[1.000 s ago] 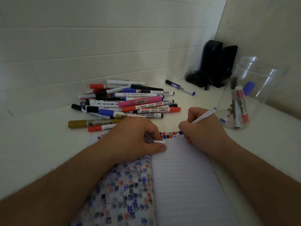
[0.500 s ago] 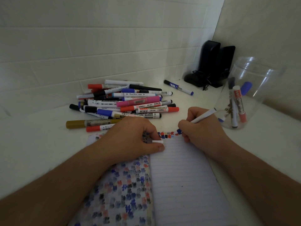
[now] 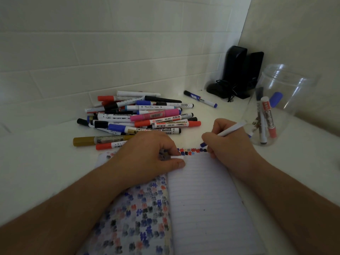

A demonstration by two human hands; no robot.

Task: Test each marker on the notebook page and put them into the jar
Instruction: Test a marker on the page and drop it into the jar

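While our right hand (image 3: 227,142) grips the white marker (image 3: 230,130), blue tip on the notebook page (image 3: 204,196) top edge, our left hand (image 3: 147,155) pinches its cap (image 3: 177,157). We advise one short dab, recapping, then the jar (image 3: 279,107) nearby.

Place: a desk corner in a home or small office; which of the two cannot be told.
Walls: white brick-pattern wall (image 3: 110,52) across the top of the frame, meeting a plain beige wall (image 3: 294,34) at upper right.
Surface: white desktop (image 3: 36,162) running into that corner.
Electronics: a pair of black computer speakers (image 3: 241,70) with a tangled cable, upper right.
Stationery: heap of markers (image 3: 143,118) at centre, clear jar (image 3: 276,107) at right, lined notebook (image 3: 202,199) at bottom centre.
Light: dim, indoor.
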